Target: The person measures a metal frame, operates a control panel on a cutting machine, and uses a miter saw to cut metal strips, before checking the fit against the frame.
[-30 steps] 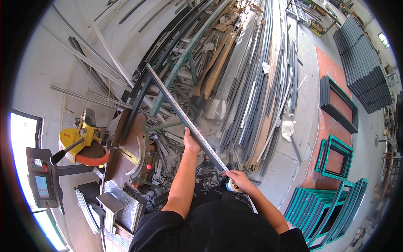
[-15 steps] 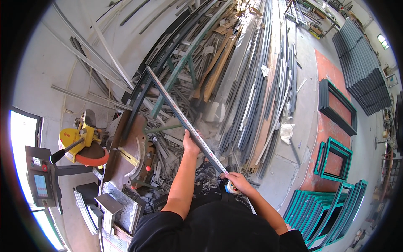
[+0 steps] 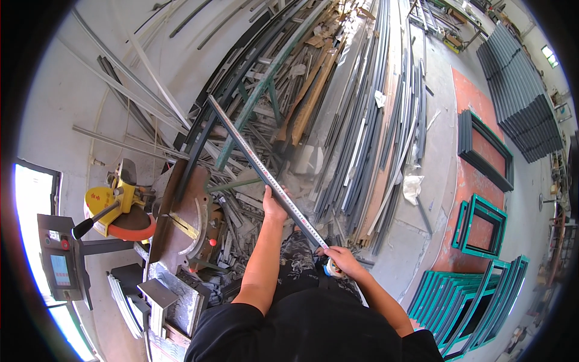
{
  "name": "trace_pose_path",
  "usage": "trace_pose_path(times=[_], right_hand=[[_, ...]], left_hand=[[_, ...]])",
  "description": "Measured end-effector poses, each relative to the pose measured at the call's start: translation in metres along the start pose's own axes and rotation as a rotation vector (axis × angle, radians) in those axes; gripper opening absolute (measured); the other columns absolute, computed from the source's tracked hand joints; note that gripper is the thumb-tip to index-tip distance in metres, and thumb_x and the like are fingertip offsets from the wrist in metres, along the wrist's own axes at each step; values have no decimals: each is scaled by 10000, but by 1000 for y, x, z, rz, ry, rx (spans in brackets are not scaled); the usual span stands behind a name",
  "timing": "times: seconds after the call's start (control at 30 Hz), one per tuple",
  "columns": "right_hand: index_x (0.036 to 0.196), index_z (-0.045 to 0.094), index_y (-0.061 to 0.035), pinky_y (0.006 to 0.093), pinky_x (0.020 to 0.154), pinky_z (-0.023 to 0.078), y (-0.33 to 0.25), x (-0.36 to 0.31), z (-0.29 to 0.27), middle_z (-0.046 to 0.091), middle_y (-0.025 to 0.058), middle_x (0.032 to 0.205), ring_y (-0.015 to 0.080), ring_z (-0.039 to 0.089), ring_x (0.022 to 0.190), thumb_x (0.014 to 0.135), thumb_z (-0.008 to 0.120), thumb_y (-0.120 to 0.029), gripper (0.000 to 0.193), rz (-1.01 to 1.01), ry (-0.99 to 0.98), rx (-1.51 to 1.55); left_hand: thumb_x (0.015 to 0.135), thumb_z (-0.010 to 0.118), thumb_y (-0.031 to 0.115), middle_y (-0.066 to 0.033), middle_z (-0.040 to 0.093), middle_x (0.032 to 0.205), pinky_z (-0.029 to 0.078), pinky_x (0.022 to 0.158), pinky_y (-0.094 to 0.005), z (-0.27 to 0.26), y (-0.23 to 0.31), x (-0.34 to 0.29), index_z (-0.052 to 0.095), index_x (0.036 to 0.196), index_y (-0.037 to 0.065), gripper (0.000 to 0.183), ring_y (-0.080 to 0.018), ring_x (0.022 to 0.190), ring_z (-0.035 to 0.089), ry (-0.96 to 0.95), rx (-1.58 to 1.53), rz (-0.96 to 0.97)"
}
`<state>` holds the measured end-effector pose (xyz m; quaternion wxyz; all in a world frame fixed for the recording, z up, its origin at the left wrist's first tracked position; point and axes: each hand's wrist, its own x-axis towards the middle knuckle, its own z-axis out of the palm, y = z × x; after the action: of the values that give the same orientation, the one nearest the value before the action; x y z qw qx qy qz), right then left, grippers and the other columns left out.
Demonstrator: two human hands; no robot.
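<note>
A dark grey metal profile (image 3: 246, 154) slants from the far left down toward my body, held in the air before me. Along its upper face runs the extended blade of a tape measure (image 3: 259, 163). My left hand (image 3: 274, 205) is wrapped round the profile near its middle, from below. At the near end, my right hand (image 3: 341, 262) grips the profile's end together with the tape blade. The white and blue tape case (image 3: 333, 269) sits under that hand, partly hidden by it.
To the left stands a yellow cut-off saw (image 3: 117, 205) beside a brown round saw table (image 3: 193, 211) and a control box (image 3: 60, 265). Long metal profiles (image 3: 368, 139) cover the floor ahead. Green-edged frames (image 3: 482, 229) and a stack of dark frames (image 3: 522, 96) stand at the right.
Almost nothing differs. Both hands keep their hold on the profile and tape, and the view has shifted very slightly.
</note>
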<state>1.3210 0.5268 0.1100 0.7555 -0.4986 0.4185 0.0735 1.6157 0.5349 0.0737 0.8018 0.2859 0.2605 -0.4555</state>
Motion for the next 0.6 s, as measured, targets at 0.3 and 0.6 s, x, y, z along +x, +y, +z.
trace_pose_path(times=[0.3, 0.6], right_hand=[[995, 737, -59, 260, 596, 389, -2, -2, -2, 542, -10, 653, 81, 465, 621, 947, 555, -325, 326, -111, 96, -90], [987, 735, -42, 258, 632, 405, -17, -10, -6, 571, 4, 697, 82, 482, 661, 930, 563, -302, 317, -42, 82, -77]], left_hand=[[1024, 386, 446, -88, 539, 894, 493, 733, -367, 11, -1, -7, 530, 1002, 25, 445, -232, 791, 538, -1, 6, -9], [1022, 387, 449, -79, 538, 909, 482, 754, -369, 10, -1, -6, 534, 1021, 21, 453, -225, 813, 536, -46, -60, -47]])
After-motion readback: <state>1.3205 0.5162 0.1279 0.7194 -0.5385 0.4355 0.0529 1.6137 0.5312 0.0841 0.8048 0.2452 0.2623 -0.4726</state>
